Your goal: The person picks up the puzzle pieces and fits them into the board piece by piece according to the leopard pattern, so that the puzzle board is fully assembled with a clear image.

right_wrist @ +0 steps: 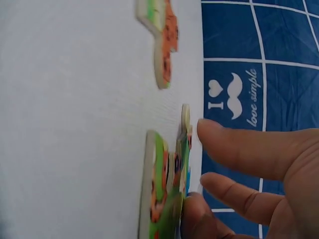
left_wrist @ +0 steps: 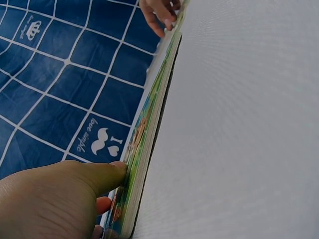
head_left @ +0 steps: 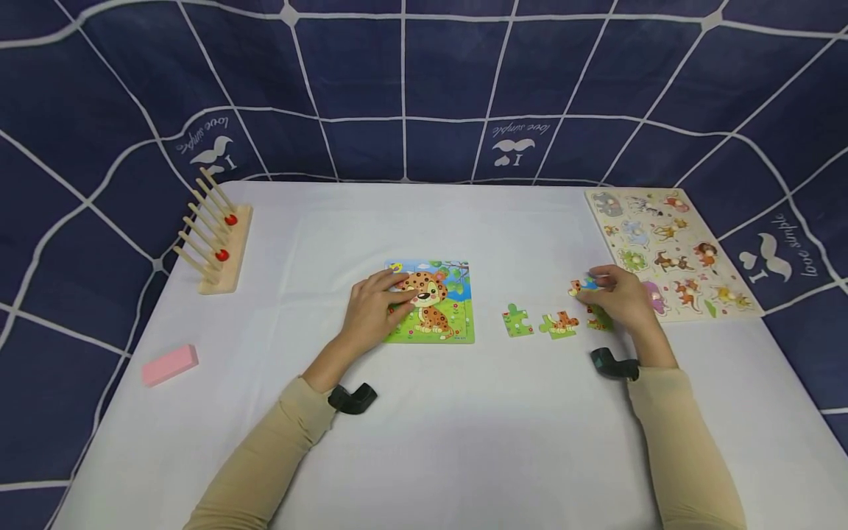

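Note:
A square jigsaw puzzle (head_left: 464, 316) with a cartoon leopard lies on the white table. My left hand (head_left: 372, 313) rests on its left side, thumb (left_wrist: 112, 175) laid across the picture and some fingers hidden behind. To the right, my right hand (head_left: 619, 298) is over a group of loose puzzle pieces, nearest to an orange and blue piece (head_left: 575, 287). In the right wrist view a gap shows between thumb (right_wrist: 219, 142) and the pieces, while a lower fingertip touches them. A green-edged piece (right_wrist: 158, 186) sits partly behind that hand.
Loose pieces, one green (head_left: 517, 322) and one orange-green (head_left: 560, 324), lie between the puzzle and my right hand. An animal peg board (head_left: 669, 254) lies at the right. At left stand a wooden peg rack (head_left: 228, 276) with red beads and a pink block (head_left: 170, 365).

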The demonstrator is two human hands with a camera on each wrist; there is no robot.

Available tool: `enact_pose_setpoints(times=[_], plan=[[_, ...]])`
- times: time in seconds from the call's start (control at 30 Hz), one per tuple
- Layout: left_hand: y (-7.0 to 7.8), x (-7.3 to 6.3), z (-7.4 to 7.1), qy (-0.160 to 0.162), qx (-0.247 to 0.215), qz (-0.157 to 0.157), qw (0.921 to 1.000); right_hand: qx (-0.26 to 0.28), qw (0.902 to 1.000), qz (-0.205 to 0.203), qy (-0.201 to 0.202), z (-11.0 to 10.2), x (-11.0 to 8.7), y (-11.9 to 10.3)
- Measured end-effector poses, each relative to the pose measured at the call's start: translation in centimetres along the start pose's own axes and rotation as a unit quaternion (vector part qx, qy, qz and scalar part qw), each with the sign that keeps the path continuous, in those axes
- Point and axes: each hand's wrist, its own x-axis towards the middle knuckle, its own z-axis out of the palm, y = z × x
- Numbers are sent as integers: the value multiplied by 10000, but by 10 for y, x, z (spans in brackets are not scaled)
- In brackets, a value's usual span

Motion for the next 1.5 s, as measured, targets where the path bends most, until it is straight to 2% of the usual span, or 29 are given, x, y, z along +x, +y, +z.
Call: enact_pose_setpoints(times=[0.27,0.8,1.07,1.23,1.5], plan=[[-1,0,0,-5,4,23,10000,-114,9998,-37,175,8,5,4],[-4,0,2,30,-18,-17,10000,-32,9993,338,133,10,7,0],[-4,0,2,6,-38,0,10000,-2,9992,386,60,8,6,3],[-2,0,2,51,-38,51,10000,19,9997,235,55,5,5,6],[-2,0,4,294,35,205,9994,180,9994,-244,171,-1,6,10]])
